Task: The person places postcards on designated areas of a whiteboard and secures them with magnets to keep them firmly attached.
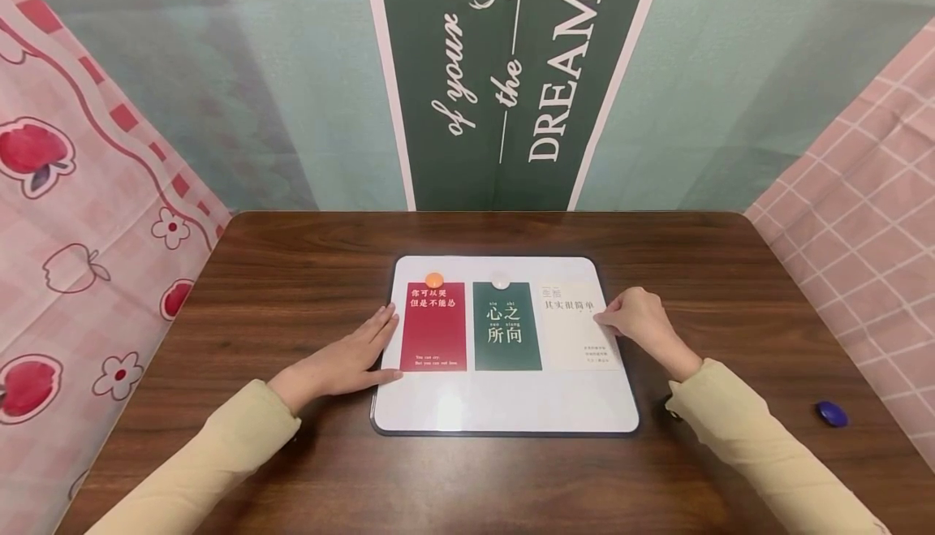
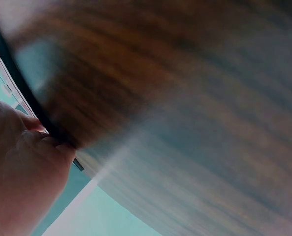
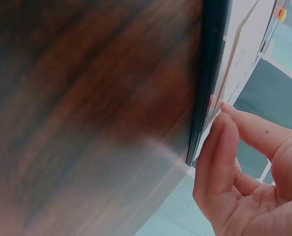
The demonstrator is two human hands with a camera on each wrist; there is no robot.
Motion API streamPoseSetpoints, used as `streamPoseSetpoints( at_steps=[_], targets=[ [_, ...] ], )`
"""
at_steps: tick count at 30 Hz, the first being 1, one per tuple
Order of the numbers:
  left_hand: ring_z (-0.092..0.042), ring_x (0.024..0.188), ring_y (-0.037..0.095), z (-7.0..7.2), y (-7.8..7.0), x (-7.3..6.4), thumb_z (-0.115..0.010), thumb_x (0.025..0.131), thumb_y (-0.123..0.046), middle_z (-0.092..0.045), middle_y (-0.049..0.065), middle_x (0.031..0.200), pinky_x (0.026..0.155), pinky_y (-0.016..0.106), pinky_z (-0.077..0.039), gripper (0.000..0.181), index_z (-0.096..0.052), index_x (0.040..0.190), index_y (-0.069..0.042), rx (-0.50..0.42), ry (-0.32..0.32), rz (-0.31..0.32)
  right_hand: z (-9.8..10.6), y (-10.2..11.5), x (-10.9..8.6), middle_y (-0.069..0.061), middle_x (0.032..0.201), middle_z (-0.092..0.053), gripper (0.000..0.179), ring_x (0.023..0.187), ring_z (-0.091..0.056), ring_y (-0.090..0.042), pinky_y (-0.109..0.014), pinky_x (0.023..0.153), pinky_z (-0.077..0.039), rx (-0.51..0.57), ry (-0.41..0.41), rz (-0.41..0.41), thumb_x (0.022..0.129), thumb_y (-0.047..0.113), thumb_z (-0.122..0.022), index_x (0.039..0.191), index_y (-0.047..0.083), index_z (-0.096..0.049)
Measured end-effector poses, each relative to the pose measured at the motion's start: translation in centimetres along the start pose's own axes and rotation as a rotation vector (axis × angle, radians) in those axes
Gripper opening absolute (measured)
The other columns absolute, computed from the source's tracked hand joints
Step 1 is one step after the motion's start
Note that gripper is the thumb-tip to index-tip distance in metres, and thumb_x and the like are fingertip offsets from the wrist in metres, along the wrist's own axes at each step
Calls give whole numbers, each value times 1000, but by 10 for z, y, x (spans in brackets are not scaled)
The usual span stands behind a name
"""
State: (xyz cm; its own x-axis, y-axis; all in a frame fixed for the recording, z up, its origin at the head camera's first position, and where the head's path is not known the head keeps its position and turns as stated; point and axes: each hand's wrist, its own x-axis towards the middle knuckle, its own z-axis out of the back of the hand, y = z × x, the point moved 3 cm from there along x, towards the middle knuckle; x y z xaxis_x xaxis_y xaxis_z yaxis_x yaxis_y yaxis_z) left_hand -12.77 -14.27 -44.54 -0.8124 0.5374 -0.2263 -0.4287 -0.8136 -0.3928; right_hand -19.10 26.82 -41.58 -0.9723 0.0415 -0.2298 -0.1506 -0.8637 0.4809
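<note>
A whiteboard (image 1: 504,407) with a dark frame lies on the table, bearing three cards in a row. The red card (image 1: 434,332) has an orange round magnet (image 1: 434,279) at its top; the green card (image 1: 507,356) has a white round magnet (image 1: 500,279). At the right lies a cream-white card (image 1: 571,336) with no magnet on it. My right hand (image 1: 643,320) pinches this card's right edge between thumb and forefinger, close over the board's frame in the right wrist view. Spread along the board's left edge, my left hand (image 1: 346,360) touches it with extended fingers and thumb.
A blue round magnet (image 1: 832,414) sits on the brown wooden table (image 1: 307,470) at the far right, beyond my right sleeve (image 1: 760,446). Behind the table hangs a green printed cloth (image 1: 482,178), with pink patterned cloths at both sides.
</note>
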Motion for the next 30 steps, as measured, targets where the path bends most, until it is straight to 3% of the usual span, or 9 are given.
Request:
streamPoseSetpoints(
  at_steps=[18,30],
  targets=[
    [-7,139,26,-3,2,-1,-51,83,-59,-4,11,153,103,43,-31,91,-12,146,-6,5,1,-5,31,-36,-15,-21,84,-62,33,70,-55,-26,-32,56,-45,-52,-56,64,86,22,-59,95,-10,-60],
    [-7,139,26,-5,3,-2,-51,82,-59,-4,10,153,103,43,-31,92,-12,146,-7,15,-8,-6,54,-68,-28,-31,101,-58,44,90,-53,-46,-44,64,-46,-71,-54,43,87,29,-57,104,-11,-58]
  ],
)
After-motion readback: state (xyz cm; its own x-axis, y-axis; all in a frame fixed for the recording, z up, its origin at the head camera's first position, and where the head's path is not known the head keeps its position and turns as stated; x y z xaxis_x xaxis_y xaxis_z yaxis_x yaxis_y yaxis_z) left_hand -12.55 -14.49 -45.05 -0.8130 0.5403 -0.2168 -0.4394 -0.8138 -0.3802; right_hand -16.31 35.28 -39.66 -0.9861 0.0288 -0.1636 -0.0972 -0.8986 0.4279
